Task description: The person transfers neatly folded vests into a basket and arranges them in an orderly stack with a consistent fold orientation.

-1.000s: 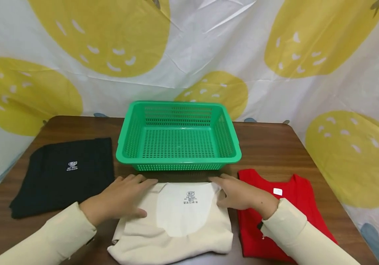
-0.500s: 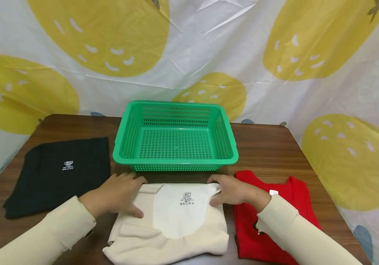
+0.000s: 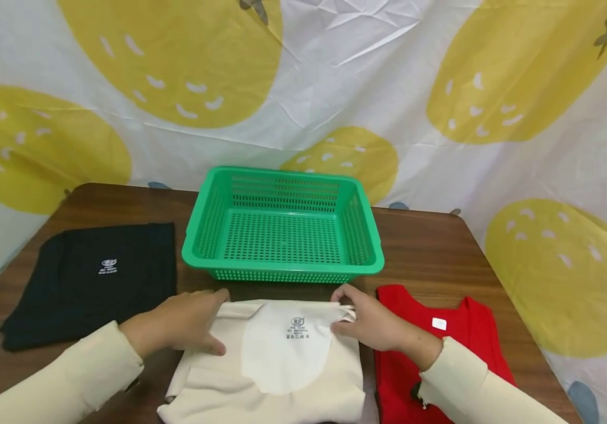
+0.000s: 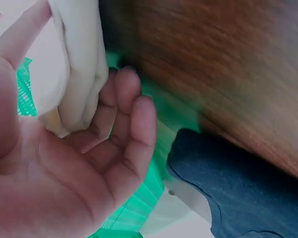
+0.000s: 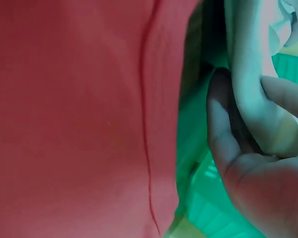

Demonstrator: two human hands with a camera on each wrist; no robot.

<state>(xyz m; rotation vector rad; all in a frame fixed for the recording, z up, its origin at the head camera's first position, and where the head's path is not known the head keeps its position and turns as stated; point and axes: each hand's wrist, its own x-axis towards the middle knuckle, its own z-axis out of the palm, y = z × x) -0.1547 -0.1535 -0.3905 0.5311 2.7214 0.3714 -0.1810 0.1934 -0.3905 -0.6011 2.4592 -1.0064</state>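
A folded cream shirt point(image 3: 324, 383) with a pale oval neck panel and a small dark print lies at the front of the table in the head view. My left hand point(image 3: 181, 323) holds its far left corner, thumb on top. In the left wrist view, the fingers point(image 4: 134, 129) curl round the shirt's layered edge point(image 4: 82, 59). At the far right corner my right hand point(image 3: 372, 324) pinches the fabric between thumb and fingers, bunching it slightly. The right wrist view shows that folded edge point(image 5: 251, 99) between the right hand's digits.
Just beyond the shirt stands a green plastic basket point(image 3: 283, 268) with nothing in it. A black folded garment point(image 3: 96, 294) lies to the left. On the right, a red top point(image 3: 443, 330) with a white label lies partly under my right forearm. A fruit-patterned cloth point(image 3: 335, 70) hangs behind the table.
Both hands have gone from lying along the shirt's top corners to curling round them. The right corner is now gathered. The head view has shifted slightly.
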